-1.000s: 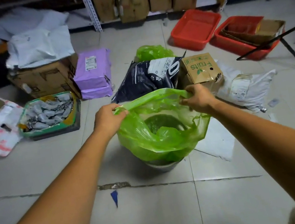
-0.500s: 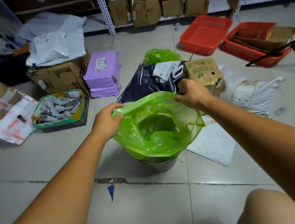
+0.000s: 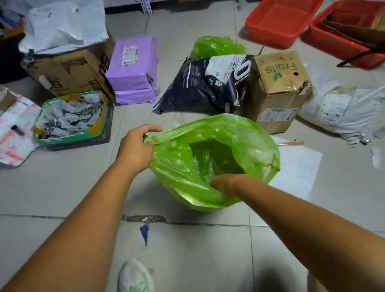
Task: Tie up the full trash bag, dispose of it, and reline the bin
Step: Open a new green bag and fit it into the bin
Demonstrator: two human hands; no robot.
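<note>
Your left hand (image 3: 136, 150) holds the far-left edge of the green trash bag (image 3: 215, 165). Its fingers (image 3: 150, 129) are curled shut on a bunched bit of the rim. A moment ago your right hand held the far rim too. Now your right hand (image 3: 223, 182) has moved to the near side and pushed down into the mouth of the bag. Its fingers are hidden in the plastic, so you cannot tell if they are closed on anything.

The bag sits on the floor (image 3: 205, 258) between your two hands, with its mouth wide open. The bin showed under the bag before. Now the bag covers it, so you cannot see it at all.

This looks like you are pressing the new liner down into the bin. Just past your fingers lie a dark pet food sack (image 3: 201, 85) and a "Fruits" box (image 3: 278, 85). Beyond them is another green bag (image 3: 218, 46), maybe the full one. You cannot tell if it is tied.
</note>
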